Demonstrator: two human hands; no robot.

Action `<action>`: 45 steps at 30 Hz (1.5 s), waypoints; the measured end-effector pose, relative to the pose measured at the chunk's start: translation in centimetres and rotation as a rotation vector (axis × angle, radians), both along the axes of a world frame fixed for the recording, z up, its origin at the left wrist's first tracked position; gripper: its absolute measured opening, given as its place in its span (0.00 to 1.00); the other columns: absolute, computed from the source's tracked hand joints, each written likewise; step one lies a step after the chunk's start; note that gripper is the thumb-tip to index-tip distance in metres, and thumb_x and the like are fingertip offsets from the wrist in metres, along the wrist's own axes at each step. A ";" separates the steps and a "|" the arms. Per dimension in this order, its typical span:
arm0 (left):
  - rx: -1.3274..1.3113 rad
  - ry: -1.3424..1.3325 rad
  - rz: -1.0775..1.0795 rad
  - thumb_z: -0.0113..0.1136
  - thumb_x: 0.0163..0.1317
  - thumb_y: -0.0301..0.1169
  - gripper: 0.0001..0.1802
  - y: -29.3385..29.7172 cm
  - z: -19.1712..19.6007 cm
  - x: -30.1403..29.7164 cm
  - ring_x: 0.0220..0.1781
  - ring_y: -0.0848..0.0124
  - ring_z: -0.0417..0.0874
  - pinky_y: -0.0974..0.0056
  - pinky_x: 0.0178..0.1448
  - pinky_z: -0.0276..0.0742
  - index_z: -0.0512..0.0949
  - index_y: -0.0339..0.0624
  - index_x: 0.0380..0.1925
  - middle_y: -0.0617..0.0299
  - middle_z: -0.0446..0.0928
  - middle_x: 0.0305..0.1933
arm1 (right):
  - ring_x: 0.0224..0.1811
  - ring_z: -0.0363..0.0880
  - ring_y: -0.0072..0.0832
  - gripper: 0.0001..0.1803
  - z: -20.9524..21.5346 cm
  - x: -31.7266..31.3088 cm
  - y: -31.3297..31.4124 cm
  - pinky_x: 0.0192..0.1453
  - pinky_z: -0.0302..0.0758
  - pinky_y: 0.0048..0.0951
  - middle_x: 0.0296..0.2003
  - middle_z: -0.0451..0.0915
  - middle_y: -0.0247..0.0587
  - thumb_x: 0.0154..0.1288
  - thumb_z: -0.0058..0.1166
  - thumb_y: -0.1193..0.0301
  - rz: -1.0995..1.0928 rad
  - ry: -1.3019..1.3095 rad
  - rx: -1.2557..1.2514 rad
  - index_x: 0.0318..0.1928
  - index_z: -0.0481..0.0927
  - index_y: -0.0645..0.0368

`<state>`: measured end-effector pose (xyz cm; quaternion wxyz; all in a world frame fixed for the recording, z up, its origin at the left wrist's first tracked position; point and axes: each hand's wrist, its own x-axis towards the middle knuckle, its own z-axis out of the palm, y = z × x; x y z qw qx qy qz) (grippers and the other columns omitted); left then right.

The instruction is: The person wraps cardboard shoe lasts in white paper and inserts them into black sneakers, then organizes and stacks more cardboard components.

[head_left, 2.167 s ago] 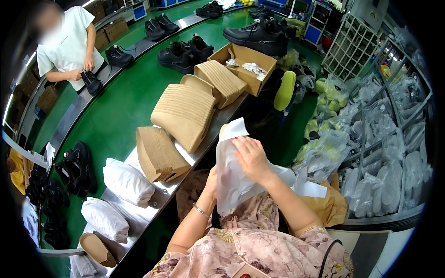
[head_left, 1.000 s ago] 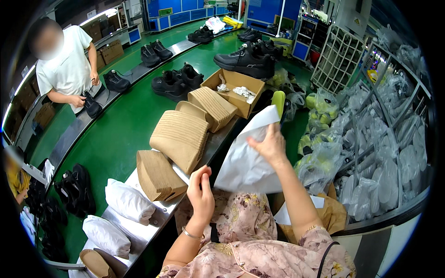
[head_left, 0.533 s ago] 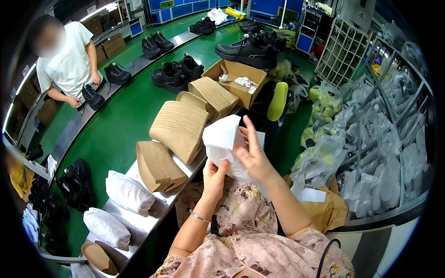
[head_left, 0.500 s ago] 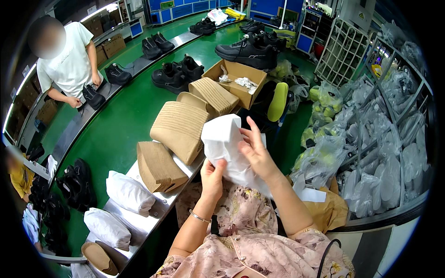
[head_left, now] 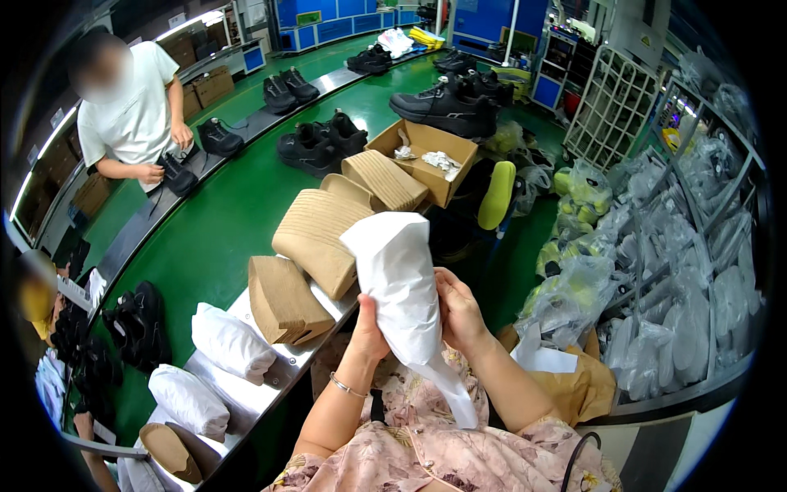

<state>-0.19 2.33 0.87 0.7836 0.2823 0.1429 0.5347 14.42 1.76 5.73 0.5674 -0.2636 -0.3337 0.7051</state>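
Above the counter edge, the left hand and right hand both clamp the white paper wad from opposite sides, and squeezing unevenly could, I judge, tear its thin trailing tail or unroll it.

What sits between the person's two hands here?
In the head view, a rolled white paper wad is gripped between the left hand and right hand.
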 end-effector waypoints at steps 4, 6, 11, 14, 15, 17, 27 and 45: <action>-0.090 0.030 0.101 0.47 0.56 0.65 0.47 0.1 1.5 0.6 0.60 0.60 0.71 0.56 0.63 0.68 0.57 0.36 0.62 0.51 0.67 0.60 | 0.41 0.73 0.20 0.13 -0.9 -0.4 0.0 0.48 0.71 0.22 0.40 0.75 0.36 0.73 0.37 0.65 -0.130 -0.150 0.039 0.44 0.71 0.62; -0.127 0.029 0.112 0.46 0.56 0.66 0.48 -0.3 1.4 0.7 0.62 0.60 0.69 0.56 0.65 0.65 0.56 0.36 0.63 0.51 0.66 0.61 | 0.41 0.71 0.19 0.15 -1.0 -1.0 0.3 0.49 0.69 0.22 0.39 0.74 0.36 0.73 0.37 0.63 -0.184 -0.288 0.055 0.42 0.72 0.62; -0.046 -0.055 0.100 0.53 0.53 0.64 0.50 -0.8 2.7 0.7 0.64 0.62 0.66 0.57 0.66 0.63 0.55 0.37 0.64 0.54 0.64 0.62 | 0.67 0.51 0.41 0.18 -0.6 0.2 3.7 0.69 0.47 0.35 0.64 0.57 0.49 0.71 0.39 0.62 -0.224 -0.788 0.489 0.47 0.77 0.62; 0.050 0.006 0.082 0.59 0.53 0.57 0.47 -0.8 3.8 0.3 0.63 0.63 0.68 0.57 0.66 0.64 0.56 0.38 0.63 0.55 0.65 0.61 | 0.64 0.57 0.38 0.22 -0.1 -0.1 5.1 0.67 0.54 0.35 0.60 0.63 0.49 0.71 0.39 0.58 -0.242 -0.815 0.430 0.54 0.72 0.62; 0.023 -0.013 0.094 0.63 0.52 0.52 0.44 -0.6 4.2 0.2 0.60 0.63 0.70 0.57 0.64 0.67 0.57 0.37 0.62 0.54 0.67 0.60 | 0.63 0.60 0.36 0.25 0.2 0.2 5.3 0.66 0.56 0.34 0.59 0.64 0.48 0.70 0.40 0.56 -0.144 -0.751 0.356 0.57 0.68 0.62; -0.023 0.060 0.187 0.62 0.53 0.51 0.42 0.0 5.0 -0.2 0.58 0.62 0.72 0.58 0.62 0.69 0.59 0.36 0.60 0.53 0.69 0.58 | 0.59 0.65 0.32 0.31 0.5 1.2 5.5 0.63 0.61 0.32 0.57 0.67 0.46 0.69 0.41 0.52 0.052 -0.612 0.206 0.63 0.60 0.63; -0.084 0.003 0.374 0.51 0.60 0.54 0.32 1.5 6.7 0.4 0.52 0.65 0.77 0.60 0.58 0.71 0.66 0.38 0.54 0.56 0.74 0.51 | 0.52 0.72 0.28 0.33 1.1 -0.6 0.8 0.56 0.68 0.28 0.49 0.73 0.45 0.53 0.60 0.74 -0.086 -0.656 0.324 0.58 0.59 0.64; -0.093 -0.018 0.445 0.50 0.56 0.61 0.39 1.0 5.3 1.3 0.55 0.65 0.73 0.59 0.59 0.69 0.62 0.44 0.58 0.61 0.72 0.52 | 0.33 0.70 0.17 0.14 -2.9 -3.5 0.9 0.39 0.70 0.19 0.31 0.73 0.33 0.57 0.55 0.78 -0.450 -0.352 0.126 0.43 0.68 0.64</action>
